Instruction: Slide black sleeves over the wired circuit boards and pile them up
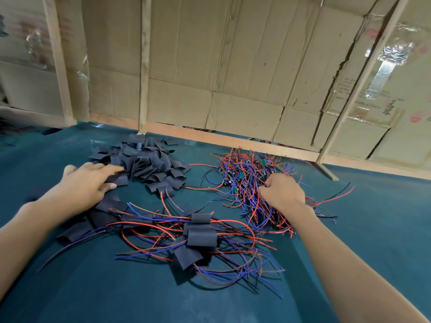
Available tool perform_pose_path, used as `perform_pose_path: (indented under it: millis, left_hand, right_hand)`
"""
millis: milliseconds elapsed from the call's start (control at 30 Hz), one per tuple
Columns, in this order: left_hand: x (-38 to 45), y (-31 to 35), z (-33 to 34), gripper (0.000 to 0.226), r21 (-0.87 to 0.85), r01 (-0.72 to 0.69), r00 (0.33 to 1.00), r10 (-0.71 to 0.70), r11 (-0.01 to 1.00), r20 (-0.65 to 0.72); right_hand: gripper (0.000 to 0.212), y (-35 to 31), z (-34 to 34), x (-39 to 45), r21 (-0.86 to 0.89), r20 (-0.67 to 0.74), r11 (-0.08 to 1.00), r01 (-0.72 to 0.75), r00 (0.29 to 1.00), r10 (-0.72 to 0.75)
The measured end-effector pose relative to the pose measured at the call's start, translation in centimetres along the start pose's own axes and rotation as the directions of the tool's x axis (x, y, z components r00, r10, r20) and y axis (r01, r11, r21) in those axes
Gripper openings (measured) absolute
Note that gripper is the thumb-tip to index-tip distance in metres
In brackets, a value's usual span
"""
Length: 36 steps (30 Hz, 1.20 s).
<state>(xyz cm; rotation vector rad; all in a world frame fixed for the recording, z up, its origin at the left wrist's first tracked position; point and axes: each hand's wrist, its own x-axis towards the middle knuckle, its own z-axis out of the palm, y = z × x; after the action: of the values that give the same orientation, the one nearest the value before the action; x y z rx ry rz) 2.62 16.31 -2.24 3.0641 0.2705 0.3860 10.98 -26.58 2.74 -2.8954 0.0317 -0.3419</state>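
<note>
Left hand [87,183] lay palm-down on the teal tabletop [373,217], fingers and thumb pinching one flat black sleeve [116,179] at the near edge of the heap of loose black sleeves [144,164], which sat just beyond its fingertips. Right hand [283,193] was knuckles-up, fingers curled into the tangled pile of red-and-blue-wired green circuit boards [245,176], gripping some wires; that pile spread under and beyond it. Between and nearer than both hands lay the stack of sleeved boards with trailing wires [200,234], touching neither. More sleeved pieces [102,213] sat under the left wrist. Both forearms reached forward, bare.
</note>
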Motion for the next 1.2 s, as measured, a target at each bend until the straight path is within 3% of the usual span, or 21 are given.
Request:
perform_pose_path:
  millis: [67,133,167,233,333,400,467,567,700,767,900,1067,1200]
  left_hand:
    - [-0.5,-0.2,-0.2,0.048,-0.133,0.002,0.995,-0.015,0.991,-0.095]
    - [-0.8,-0.6,-0.4,0.050,-0.229,-0.033,0.965,-0.029,0.973,-0.261]
    - [-0.9,-0.8,-0.6,0.051,-0.277,-0.049,0.940,-0.049,0.959,-0.336]
    - [-0.9,-0.8,-1.4,0.056,-0.460,-0.081,0.894,-0.140,0.884,-0.426]
    - [-1.6,0.1,-2.3,0.058,-0.632,-0.155,0.847,-0.226,0.759,-0.480]
    - [-1.9,1.1,-2.6,0.056,-0.651,-0.149,0.873,-0.211,0.744,-0.440]
    - [-2.0,2.5,-2.6,0.047,-0.598,-0.179,0.865,-0.164,0.782,-0.473]
    - [-2.8,5.1,-2.3,0.026,-0.559,-0.271,0.831,-0.103,0.784,-0.547]
    - [-2.6,6.6,-1.5,0.019,-0.414,-0.311,0.912,0.145,0.856,-0.385]
    - [-2.4,6.2,-1.2,0.017,-0.350,-0.292,0.945,0.212,0.890,-0.249]
    - [-2.3,5.2,0.1,0.026,-0.298,-0.207,0.978,0.205,0.932,-0.040]
    - [-1.7,5.1,1.0,0.031,-0.307,-0.206,0.978,0.210,0.929,-0.022]
    - [-1.7,5.1,0.7,0.053,-0.289,-0.263,0.961,0.278,0.921,0.012]
  right_hand:
    - [0.022,0.4,-0.5,-0.6,0.267,-0.090,0.959,-0.097,0.988,0.125]
    - [0.018,0.8,-1.4,-1.6,0.545,-0.290,0.836,-0.069,0.919,0.266]
    - [0.014,0.6,-2.1,-2.2,0.676,-0.344,0.736,-0.007,0.881,0.325]
    - [0.013,-0.1,-4.3,-3.2,0.886,-0.344,0.438,0.153,0.851,0.397]
    - [0.014,-1.2,-8.2,-4.4,0.962,-0.268,0.045,0.271,0.887,0.376]
    - [0.020,-2.4,-10.1,-5.4,0.955,-0.236,-0.113,0.273,0.935,0.265]
    - [0.020,-4.0,-10.3,-6.2,0.956,-0.224,-0.156,0.249,0.961,0.162]
    - [0.017,-6.9,-7.4,-6.5,0.981,-0.150,-0.116,0.155,0.987,0.049]
    - [0.021,-9.1,-1.9,-6.8,1.000,-0.027,-0.002,0.027,0.999,-0.023]
    - [0.019,-8.9,-0.4,-7.4,1.000,0.002,0.005,-0.002,0.996,-0.088]
    - [0.019,-7.4,0.4,-8.1,0.995,0.019,-0.090,-0.038,0.979,-0.205]
    - [0.006,-6.8,0.1,-8.4,0.997,-0.029,-0.080,0.013,0.979,-0.202]
    - [0.015,-6.8,-0.2,-8.5,0.995,-0.033,-0.099,0.020,0.991,-0.132]
